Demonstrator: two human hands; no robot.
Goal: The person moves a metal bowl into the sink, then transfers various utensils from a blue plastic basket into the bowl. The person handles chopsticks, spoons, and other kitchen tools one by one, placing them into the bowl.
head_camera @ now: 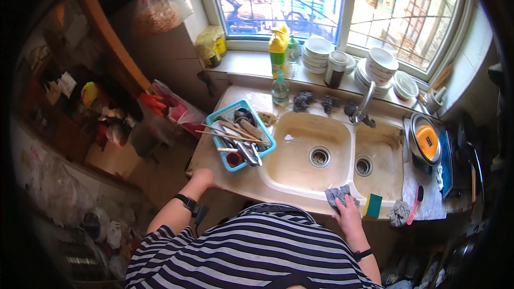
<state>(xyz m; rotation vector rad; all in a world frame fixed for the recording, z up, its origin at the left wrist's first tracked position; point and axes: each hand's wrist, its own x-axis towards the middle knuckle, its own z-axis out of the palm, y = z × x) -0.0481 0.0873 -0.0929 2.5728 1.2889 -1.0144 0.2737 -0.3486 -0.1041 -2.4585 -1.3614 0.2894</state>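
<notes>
My right hand [346, 208] presses a crumpled grey cloth [336, 196] on the front rim of the double-bowl sink [297, 184]. At the counter's left front edge rests my left hand [204, 178], its fingers mostly hidden. A blue plastic basket [235, 167] full of utensils and chopsticks stands between that hand and the large bowl. To the right of my right hand, a green and yellow sponge [373, 205] lies on the rim. Farther right are a second grey cloth [399, 213] and a pink-handled brush [415, 204]. The faucet [365, 102] rises behind the divider between the bowls.
Steel wool pads [303, 101] and a clear pump bottle [280, 90] stand behind the sink. The windowsill holds stacked bowls [318, 50], a yellow-green detergent bottle [278, 54] and a lidded jar [336, 68]. Metal basins with an orange item [427, 143] sit at the right.
</notes>
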